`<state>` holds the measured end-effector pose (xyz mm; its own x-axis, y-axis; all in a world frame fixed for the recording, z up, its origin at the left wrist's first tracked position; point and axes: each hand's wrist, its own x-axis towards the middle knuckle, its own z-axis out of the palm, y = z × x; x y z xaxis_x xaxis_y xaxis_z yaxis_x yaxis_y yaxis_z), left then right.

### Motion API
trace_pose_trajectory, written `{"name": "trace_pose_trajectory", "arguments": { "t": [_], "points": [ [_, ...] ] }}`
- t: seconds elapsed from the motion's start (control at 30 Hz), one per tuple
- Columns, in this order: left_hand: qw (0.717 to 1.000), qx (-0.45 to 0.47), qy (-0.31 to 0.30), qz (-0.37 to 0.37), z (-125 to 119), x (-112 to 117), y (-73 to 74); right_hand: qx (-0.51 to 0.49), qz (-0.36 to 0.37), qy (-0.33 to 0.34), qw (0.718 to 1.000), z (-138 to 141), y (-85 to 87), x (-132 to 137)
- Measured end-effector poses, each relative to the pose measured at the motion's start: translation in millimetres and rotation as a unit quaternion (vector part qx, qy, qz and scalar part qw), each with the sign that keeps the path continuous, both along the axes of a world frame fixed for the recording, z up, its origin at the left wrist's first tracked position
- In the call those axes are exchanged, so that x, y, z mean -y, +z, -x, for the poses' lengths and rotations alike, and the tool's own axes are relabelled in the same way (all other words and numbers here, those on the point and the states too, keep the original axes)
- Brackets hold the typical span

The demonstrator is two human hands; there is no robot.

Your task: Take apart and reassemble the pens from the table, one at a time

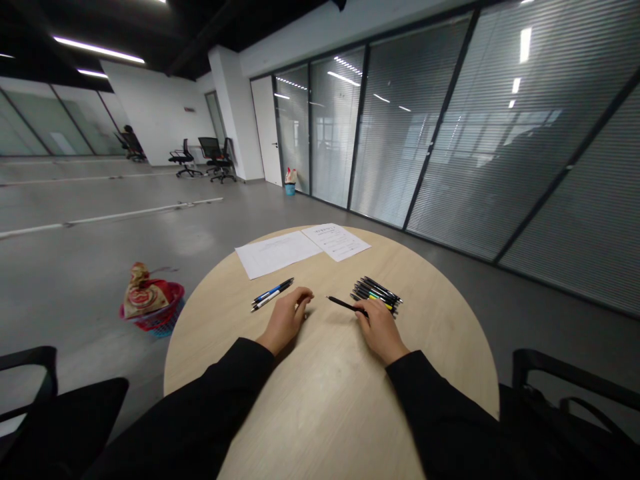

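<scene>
A person's right hand (381, 331) rests with its fingers over the end of a black pen (345, 305), whose tip points toward the left hand (285, 321), loosely curled and empty on a round pale-wood worktop (440, 333). Just beyond the left hand lie two pens (273, 294) side by side. Just beyond the right hand, a fanned bunch of dark pens (376, 297) shows yellow-green markings. Two printed paper sheets (300, 247) lie at the worktop's far edge. Off its left edge, a red basket (167, 319) on the concrete floor (75, 267) holds a printed bag (143, 293). Office chairs (217, 157) stand in the distance beside a glass partition (440, 120).
</scene>
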<state>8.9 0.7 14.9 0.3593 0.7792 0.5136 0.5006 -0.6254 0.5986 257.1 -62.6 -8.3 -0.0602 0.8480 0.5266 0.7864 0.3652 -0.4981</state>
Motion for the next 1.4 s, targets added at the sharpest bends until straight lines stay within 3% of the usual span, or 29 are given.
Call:
{"name": "trace_pose_trajectory", "arguments": {
  "t": [0.33,0.63,1.4],
  "points": [
    [0.995,0.047,0.036,0.085,-1.2,-0.2,3.2,0.006,0.012,0.022,1.0,0.9,-3.8,-0.6],
    [0.977,0.114,0.017,0.182,-5.9,3.9,6.4,0.006,0.009,0.033,0.999,2.4,-3.2,0.1],
    [0.971,0.134,0.003,0.198,-5.7,0.3,0.3,0.005,0.002,0.034,0.999,3.0,-2.9,0.5]
  ]
}}
